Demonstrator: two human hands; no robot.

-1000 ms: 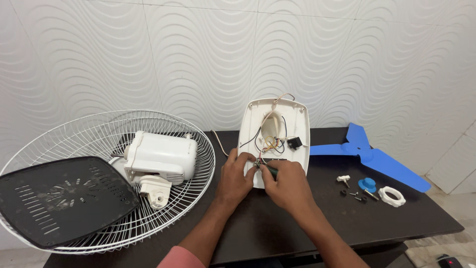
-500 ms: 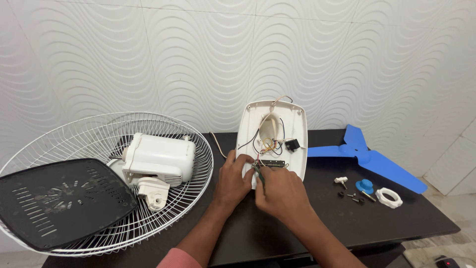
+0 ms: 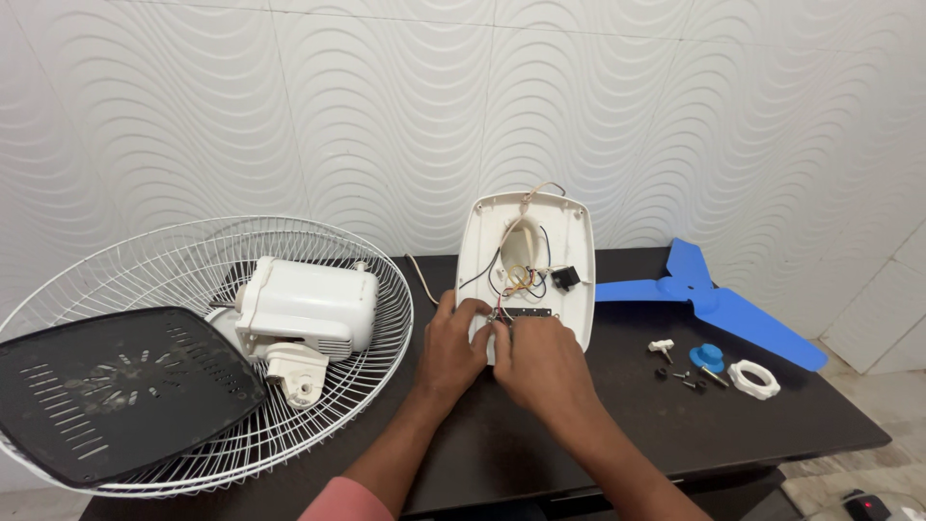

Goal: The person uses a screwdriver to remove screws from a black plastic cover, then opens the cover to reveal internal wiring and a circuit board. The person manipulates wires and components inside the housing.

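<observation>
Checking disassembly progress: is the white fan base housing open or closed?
Open: the white base housing shows bare wires inside, both hands at its lower edge.

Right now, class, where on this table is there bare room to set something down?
Free: the dark table near edge, right of the right hand, before the small parts. Narrow strip between wire guard and left hand. Crowded: the guard side, white housing, blue blade.

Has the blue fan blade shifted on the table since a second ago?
No. The blue fan blade lies in the same spot relative to the white ring nut and the open fan base housing; only the camera view drifted slightly.
</observation>
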